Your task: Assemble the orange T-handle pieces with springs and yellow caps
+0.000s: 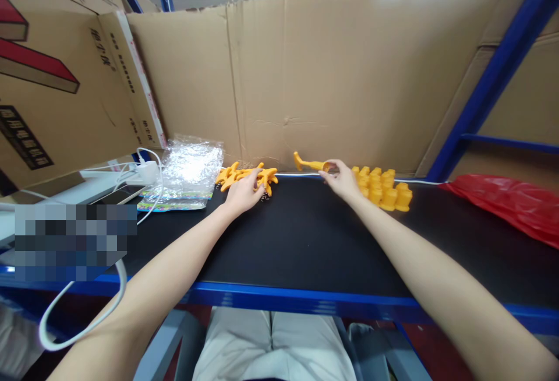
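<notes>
My left hand (243, 192) rests on a heap of orange plastic pieces with small springs (244, 175) at the back of the black mat (301, 235); its fingers curl over the pieces. My right hand (341, 180) pinches the end of one long yellow-orange piece (308, 163) and holds it just above the mat. Right of that hand stands a cluster of yellow blocky parts (384, 187), close to my wrist.
A cardboard wall (323, 78) closes the back. Clear plastic bags (187, 171) and a white charger with cables (146, 169) lie at left. A red plastic bag (510, 201) lies at right. A blue shelf post (489, 78) rises at right.
</notes>
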Demonstrator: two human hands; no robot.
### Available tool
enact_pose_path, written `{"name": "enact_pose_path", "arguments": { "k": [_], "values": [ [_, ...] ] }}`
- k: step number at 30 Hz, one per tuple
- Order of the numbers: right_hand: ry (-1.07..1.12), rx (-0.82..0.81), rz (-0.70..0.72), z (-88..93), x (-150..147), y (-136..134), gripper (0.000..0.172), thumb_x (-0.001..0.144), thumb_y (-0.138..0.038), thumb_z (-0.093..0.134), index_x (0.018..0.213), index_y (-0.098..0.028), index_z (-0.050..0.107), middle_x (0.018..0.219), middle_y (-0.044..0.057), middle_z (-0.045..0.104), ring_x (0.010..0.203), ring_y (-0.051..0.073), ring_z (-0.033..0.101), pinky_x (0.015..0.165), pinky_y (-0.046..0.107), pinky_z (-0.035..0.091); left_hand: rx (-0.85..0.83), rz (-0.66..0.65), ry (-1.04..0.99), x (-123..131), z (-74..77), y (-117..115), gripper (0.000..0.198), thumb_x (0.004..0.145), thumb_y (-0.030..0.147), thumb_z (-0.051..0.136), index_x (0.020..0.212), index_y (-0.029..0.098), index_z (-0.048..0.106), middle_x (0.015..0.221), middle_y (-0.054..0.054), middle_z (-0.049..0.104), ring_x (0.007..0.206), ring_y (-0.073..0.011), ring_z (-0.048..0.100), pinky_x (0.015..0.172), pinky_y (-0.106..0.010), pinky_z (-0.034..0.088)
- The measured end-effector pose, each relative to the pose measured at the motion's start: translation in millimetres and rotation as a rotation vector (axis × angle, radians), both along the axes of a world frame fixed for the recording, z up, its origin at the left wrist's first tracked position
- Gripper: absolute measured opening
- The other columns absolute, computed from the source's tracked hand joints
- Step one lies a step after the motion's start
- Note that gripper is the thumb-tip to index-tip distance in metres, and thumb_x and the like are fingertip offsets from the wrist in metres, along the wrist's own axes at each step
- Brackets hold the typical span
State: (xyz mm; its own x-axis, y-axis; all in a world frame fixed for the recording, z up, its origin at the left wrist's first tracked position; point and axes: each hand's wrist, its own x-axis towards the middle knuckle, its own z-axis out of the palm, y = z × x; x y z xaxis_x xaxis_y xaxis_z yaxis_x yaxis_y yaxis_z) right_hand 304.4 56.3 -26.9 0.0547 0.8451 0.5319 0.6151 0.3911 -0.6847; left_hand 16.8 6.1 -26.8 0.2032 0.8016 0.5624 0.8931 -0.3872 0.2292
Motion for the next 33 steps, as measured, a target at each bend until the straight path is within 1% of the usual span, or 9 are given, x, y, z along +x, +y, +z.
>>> {"name": "enact_pose_path", "arguments": {
  "k": [2,3,7,10,14,21,26,30,33],
  "values": [
    [-0.333,0.122,-0.116,-1.5,3,-3,0.035,0.083,-0.029,0.057,0.116,-0.020,0.051,0.118,0.009,0.058,0.088,0.022,0.062,0.078,0.036,0.049,0.002,-0.008,-0.004,-1,-1.1,1,0.043,0.085,0.033,0.044,0.126,0.021,0.046,0.087,-0.002,0.067,0.083,-0.0196,0.062,0.073,-0.031,0.046],
    [-0.471,0.133,-0.164,-2.4,3,-6,0.033,0.085,-0.028,0.054,0.117,-0.021,0.051,0.119,0.009,0.058,0.092,0.024,0.062,0.078,0.036,0.048,0.001,-0.011,-0.002,-1,-1.4,2,0.042,0.085,0.032,0.044,0.125,0.021,0.047,0.087,-0.002,0.067,0.084,-0.0198,0.062,0.073,-0.031,0.046],
    [-0.870,0.011,-0.248,-6.3,-5,-13,0.027,0.087,-0.026,0.049,0.113,-0.020,0.053,0.109,0.010,0.061,0.089,0.025,0.062,0.069,0.033,0.044,-0.005,-0.025,0.013,0,-1.5,2,0.037,0.084,0.032,0.045,0.119,0.021,0.050,0.086,-0.002,0.067,0.083,-0.0198,0.063,0.072,-0.030,0.046],
    [-1.020,-0.027,-0.270,-7.7,-12,-14,0.025,0.089,-0.023,0.044,0.111,-0.017,0.054,0.105,0.013,0.061,0.093,0.026,0.060,0.072,0.034,0.041,-0.005,-0.032,0.018,0,-1.6,2,0.033,0.084,0.030,0.044,0.115,0.021,0.052,0.087,-0.002,0.067,0.084,-0.0196,0.063,0.072,-0.030,0.046],
    [-1.069,-0.042,-0.297,-7.2,-16,-15,0.026,0.090,-0.020,0.040,0.112,-0.017,0.054,0.108,0.015,0.061,0.096,0.026,0.059,0.077,0.035,0.037,-0.003,-0.038,0.022,0,-2.5,2,0.032,0.084,0.030,0.044,0.114,0.021,0.054,0.090,-0.003,0.067,0.082,-0.0190,0.063,0.071,-0.030,0.046],
    [-1.026,-0.117,-0.325,-1.3,-12,-19,0.028,0.089,-0.017,0.038,0.110,-0.015,0.057,0.108,0.016,0.062,0.098,0.026,0.059,0.081,0.038,0.034,-0.017,-0.034,0.025,0,-1.9,2,0.029,0.084,0.030,0.045,0.109,0.022,0.057,0.084,-0.003,0.067,0.081,-0.0202,0.063,0.072,-0.031,0.046],
    [-1.070,-0.112,-0.319,2.2,-4,-19,0.024,0.088,-0.015,0.040,0.101,-0.015,0.060,0.102,0.012,0.066,0.097,0.027,0.058,0.092,0.049,0.025,-0.009,-0.040,0.032,0,-2.7,3,0.027,0.084,0.030,0.046,0.105,0.021,0.059,0.087,-0.004,0.068,0.083,-0.0202,0.063,0.072,-0.031,0.046],
    [-1.081,-0.096,-0.333,1.2,1,-16,0.023,0.085,-0.014,0.044,0.100,-0.015,0.061,0.102,0.011,0.067,0.099,0.027,0.057,0.097,0.056,0.014,-0.002,-0.037,0.029,-1,-5.1,5,0.027,0.084,0.031,0.046,0.105,0.021,0.059,0.087,-0.004,0.069,0.081,-0.0202,0.063,0.071,-0.031,0.046],
    [-1.069,-0.130,-0.333,0.4,3,-15,0.022,0.083,-0.016,0.048,0.101,-0.017,0.062,0.101,0.011,0.068,0.100,0.028,0.057,0.097,0.059,0.013,-0.005,-0.037,0.026,-1,-5.7,5,0.028,0.084,0.031,0.046,0.106,0.021,0.059,0.087,-0.003,0.069,0.080,-0.0197,0.063,0.070,-0.030,0.046]
  ]
}}
